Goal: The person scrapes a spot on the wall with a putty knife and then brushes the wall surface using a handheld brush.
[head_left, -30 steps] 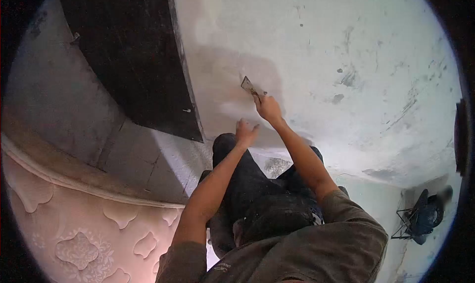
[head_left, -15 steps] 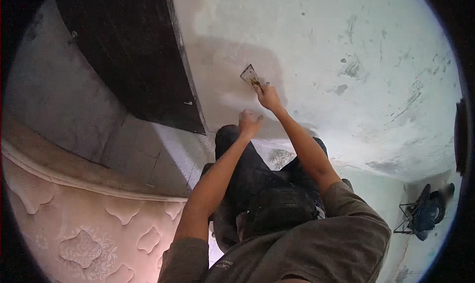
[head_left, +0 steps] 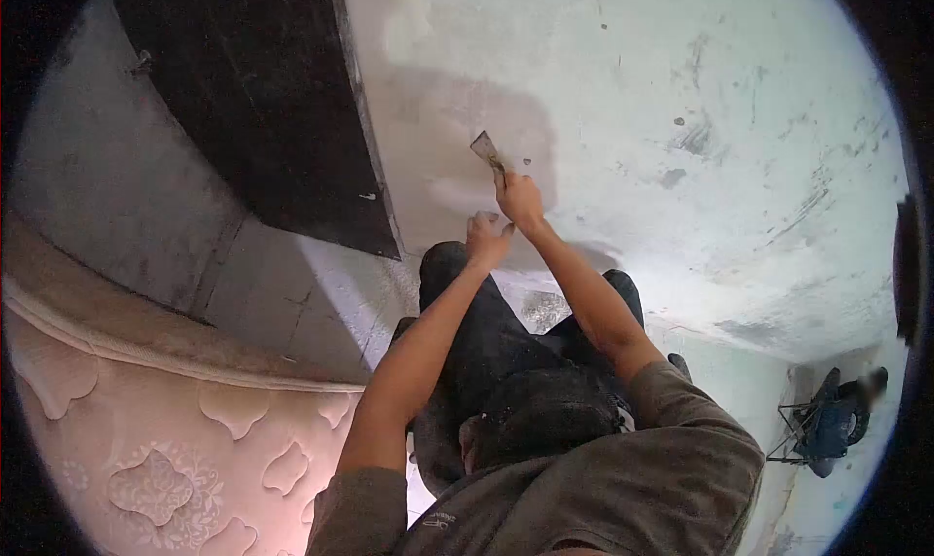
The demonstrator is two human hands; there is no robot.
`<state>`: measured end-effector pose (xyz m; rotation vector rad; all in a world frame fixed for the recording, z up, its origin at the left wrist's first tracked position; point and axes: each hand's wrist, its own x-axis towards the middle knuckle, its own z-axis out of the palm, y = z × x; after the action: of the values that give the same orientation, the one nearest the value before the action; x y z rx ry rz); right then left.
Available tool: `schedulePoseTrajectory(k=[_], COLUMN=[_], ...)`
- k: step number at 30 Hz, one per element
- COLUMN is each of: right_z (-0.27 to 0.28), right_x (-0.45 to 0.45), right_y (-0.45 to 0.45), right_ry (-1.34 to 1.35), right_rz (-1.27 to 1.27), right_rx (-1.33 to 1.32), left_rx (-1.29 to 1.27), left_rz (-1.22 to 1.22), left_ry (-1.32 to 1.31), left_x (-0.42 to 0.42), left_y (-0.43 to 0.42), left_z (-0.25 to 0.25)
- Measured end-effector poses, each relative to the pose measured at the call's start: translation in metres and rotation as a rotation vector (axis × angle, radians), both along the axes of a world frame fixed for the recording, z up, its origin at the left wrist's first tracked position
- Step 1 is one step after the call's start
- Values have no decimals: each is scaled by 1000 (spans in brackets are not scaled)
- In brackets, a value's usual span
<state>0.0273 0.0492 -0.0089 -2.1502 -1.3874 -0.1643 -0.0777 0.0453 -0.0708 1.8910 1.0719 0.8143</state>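
My right hand (head_left: 520,201) is wrapped round the handle of a putty knife (head_left: 484,148). Its flat, stained blade points up and left against the pale wall (head_left: 623,79), within the shadow that falls there. Lower and to the left, my left hand (head_left: 485,240) is near the wall above my knee. Its fingers are bent and the thumb stands apart, with nothing visible in it. Whether its fingertips touch the wall I cannot tell. A small dark spot (head_left: 527,161) marks the wall just above my right hand.
A dark door (head_left: 258,99) stands to the left of the wall. A quilted pink mattress (head_left: 195,439) takes up the lower left. Debris (head_left: 547,311) lies on the floor between my knees. At far right, a person (head_left: 856,405) sits by a thin metal frame (head_left: 786,439).
The putty knife has turned and shifted slightly, and my right hand has come a little down and left along the wall. My left hand has moved only slightly, with the view shifting a little.
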Motion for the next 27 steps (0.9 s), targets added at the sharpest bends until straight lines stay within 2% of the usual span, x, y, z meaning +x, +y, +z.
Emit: schedulePoseTrajectory(k=[2,5,9,11,13,17,21,23,27], right_z=[-6,-2,-3,-4,11,1,-16,-15,0], right_x=[10,25,19,14,4,-2,11,27,27], right_y=[6,6,3,-1,-6,-2,10,15,20], right_ry=[225,357,148,52,56,-16,-4,220,176], right_rz=[63,178,169,84,77,1,-4,210,275], right_rx=[133,58,134,122,93,4,107,92,66], left_rx=[7,-20,-10,3,-63,-57,-17,29,10], left_rz=[0,13,-4,-6,1,-13,-19,-31,-2], left_ry=[5,0,2,-7,19,20,17,20,27], left_x=[2,0,-2,1,-2,-2,-2,-1,-4], left_y=[-3,-6,-2,-1,-3,-5,-3,-9,-10], left_z=[-4,2,4,2,7,7,5,4,13])
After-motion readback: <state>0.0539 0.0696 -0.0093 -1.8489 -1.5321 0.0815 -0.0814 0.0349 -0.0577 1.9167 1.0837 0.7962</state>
